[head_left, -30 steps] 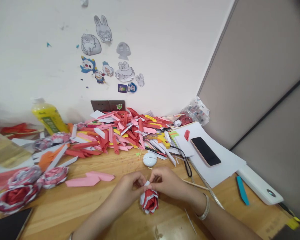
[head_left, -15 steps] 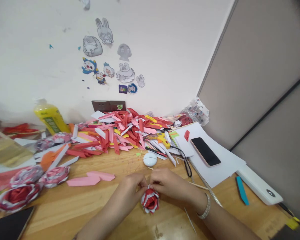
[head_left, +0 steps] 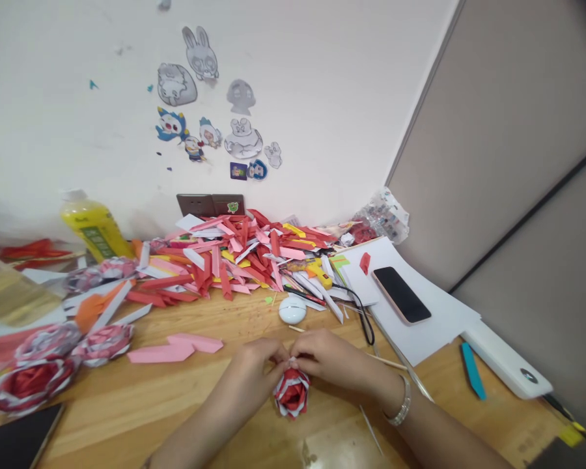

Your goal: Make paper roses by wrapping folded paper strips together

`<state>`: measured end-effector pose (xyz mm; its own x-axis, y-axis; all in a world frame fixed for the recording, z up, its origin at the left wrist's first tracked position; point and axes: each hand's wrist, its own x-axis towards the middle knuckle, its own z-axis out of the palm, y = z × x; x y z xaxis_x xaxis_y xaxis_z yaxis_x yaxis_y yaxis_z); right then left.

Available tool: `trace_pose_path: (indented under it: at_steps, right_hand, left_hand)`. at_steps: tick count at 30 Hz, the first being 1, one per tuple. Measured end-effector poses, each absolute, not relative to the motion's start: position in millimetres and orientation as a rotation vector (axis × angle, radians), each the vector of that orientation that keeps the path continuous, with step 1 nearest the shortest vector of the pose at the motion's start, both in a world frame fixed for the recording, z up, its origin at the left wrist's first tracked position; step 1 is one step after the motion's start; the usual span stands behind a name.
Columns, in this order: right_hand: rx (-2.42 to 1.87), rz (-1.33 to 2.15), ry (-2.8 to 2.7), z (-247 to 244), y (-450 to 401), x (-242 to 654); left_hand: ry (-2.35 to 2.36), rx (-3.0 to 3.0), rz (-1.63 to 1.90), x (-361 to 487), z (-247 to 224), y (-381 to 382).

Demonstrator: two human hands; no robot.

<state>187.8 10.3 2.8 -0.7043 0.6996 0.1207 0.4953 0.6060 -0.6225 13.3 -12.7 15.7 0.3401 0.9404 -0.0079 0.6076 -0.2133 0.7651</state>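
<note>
A red and white folded paper flower (head_left: 292, 393) is held between both hands above the wooden table. My left hand (head_left: 262, 362) pinches its far edge from the left, thumb and fingers closed. From the right, my right hand (head_left: 319, 355) grips the same far edge with bent fingers, close against the left fingertips. The bit of paper under the fingertips is mostly hidden. Two pink folded paper strips (head_left: 176, 348) lie left of my left hand. Just beyond the hands sits a small white rounded case (head_left: 292, 311).
Behind is a heap of red, pink, white and yellow folded strips (head_left: 224, 254), with a yellow glue gun (head_left: 317, 272) at its right. A phone (head_left: 401, 295) rests on white paper sheets (head_left: 434, 332). Finished paper flowers (head_left: 34, 384) and a yellow bottle (head_left: 97, 228) stand left.
The flower has tipped slightly, its red centre turned a little more toward me. Both hands keep their hold in nearly the same place. The camera view has shifted a little.
</note>
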Motion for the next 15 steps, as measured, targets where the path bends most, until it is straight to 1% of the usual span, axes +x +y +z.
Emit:
trace_pose_path:
  at_steps: [5, 10, 15]
  right_hand:
    - [-1.073, 0.801, -2.343, -9, 18, 190]
    - [-1.220, 0.710, -2.225, -19, 23, 191]
    - [-1.206, 0.717, -2.192, -18, 21, 187]
  left_hand:
    - [0.992, 1.721, 0.758, 13, 1, -12]
    - [1.147, 1.898, 0.789, 19, -25, -16]
    - [1.203, 2.020, 0.863, 25, -46, -16]
